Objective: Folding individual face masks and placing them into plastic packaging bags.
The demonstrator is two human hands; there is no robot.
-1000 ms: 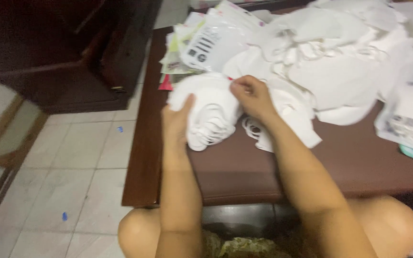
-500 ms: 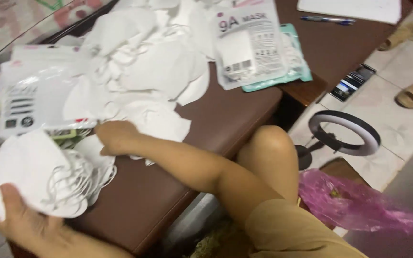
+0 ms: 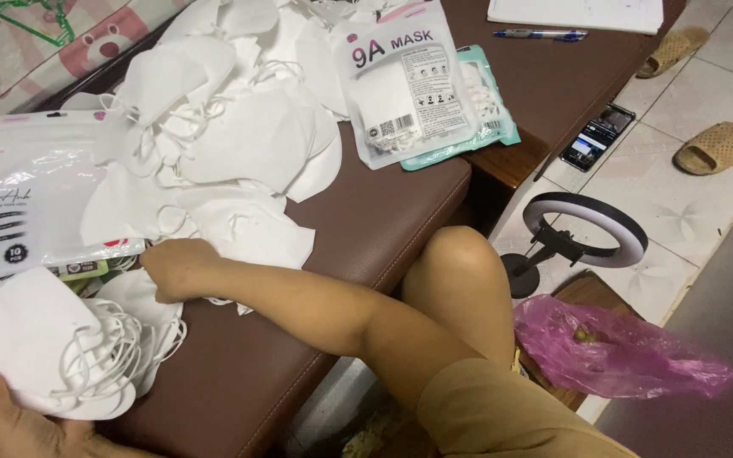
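My left hand (image 3: 14, 424) is at the bottom left corner. It grips a thick stack of white face masks (image 3: 44, 356) from below, ear loops hanging on the right side. My right hand (image 3: 176, 265) reaches across the brown padded bench (image 3: 366, 229). Its fingers curl down onto a loose white mask (image 3: 133, 293) right beside the stack. Behind both hands lies a big heap of loose white masks (image 3: 239, 136). A flat white mask pack (image 3: 27, 212) lies at the left. Two more packs, one clear and white (image 3: 409, 85) and one teal (image 3: 494, 110), lie at the bench's far end.
My bare knee (image 3: 460, 263) sits against the bench's front edge. On the tiled floor to the right are a ring light on a stand (image 3: 587, 233), a pink plastic bag (image 3: 612, 352), a phone (image 3: 595, 136) and two tan sandals (image 3: 714, 146). A pen (image 3: 540, 35) lies on the far dark table.
The view has swung to the right. A second ago both hands were pressed on the mask stack; now the left hand alone holds it and the right rests on a loose mask beside it.
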